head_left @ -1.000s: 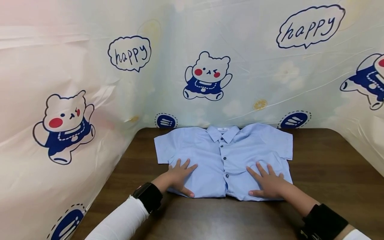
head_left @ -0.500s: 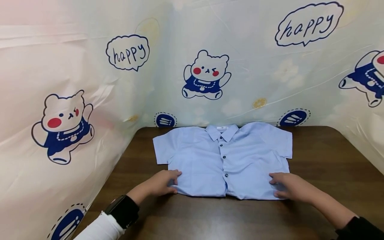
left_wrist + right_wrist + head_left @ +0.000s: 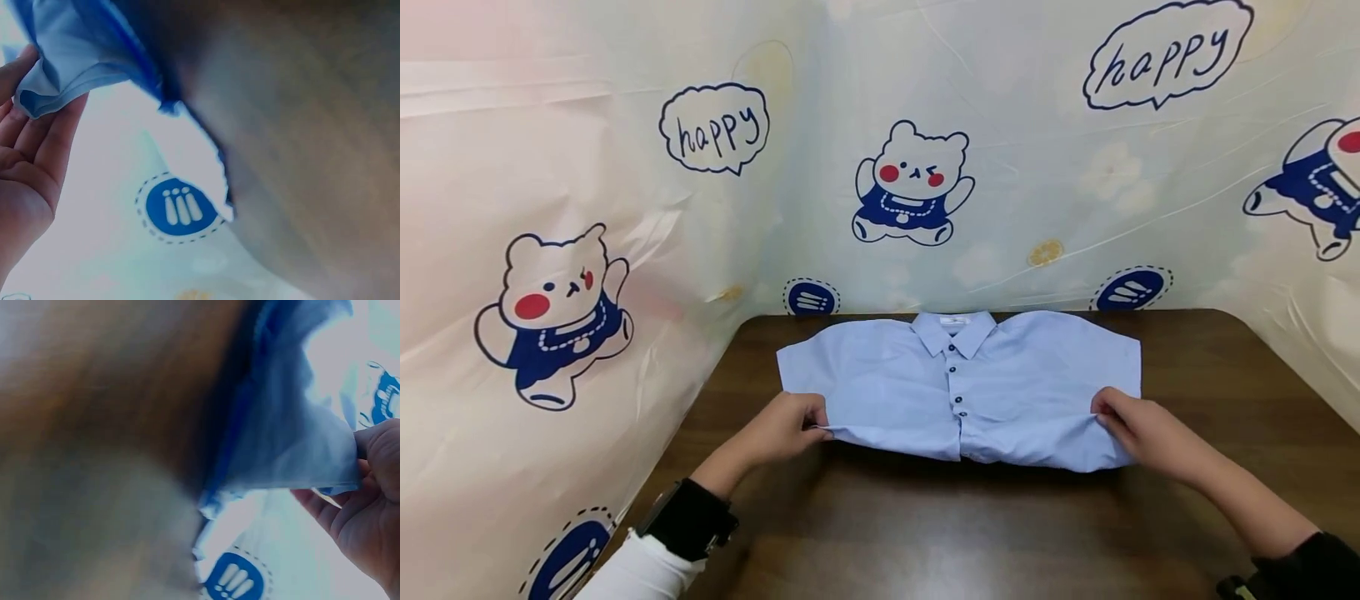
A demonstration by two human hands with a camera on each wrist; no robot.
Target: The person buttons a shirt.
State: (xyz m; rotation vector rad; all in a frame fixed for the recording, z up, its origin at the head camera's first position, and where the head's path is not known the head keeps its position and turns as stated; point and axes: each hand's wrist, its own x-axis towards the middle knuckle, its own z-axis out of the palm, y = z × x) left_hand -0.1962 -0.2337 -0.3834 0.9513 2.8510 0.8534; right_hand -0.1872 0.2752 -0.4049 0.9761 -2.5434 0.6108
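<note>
A light blue short-sleeved button shirt (image 3: 887, 383) lies front up on the table, collar toward the back wall. My left hand (image 3: 786, 427) pinches its lower left corner between thumb and fingers. At the opposite lower corner, my right hand (image 3: 1138, 429) pinches the fabric the same way. The near edge of the shirt is lifted and sags between the two hands. In the left wrist view, the shirt's folded corner (image 3: 69, 69) sits between thumb and fingers. The right wrist view shows the cloth (image 3: 294, 437) hanging from the right hand's grip.
A dark brown wooden table (image 3: 925, 533) extends in front of and beside the shirt. A pale printed curtain (image 3: 1000, 167) with cartoon bears and "happy" bubbles surrounds it at the back and sides.
Both hands, spread flat on the shirt at first, slid outward to its lower corners and took hold of them. The near edge has risen and moved away from me.
</note>
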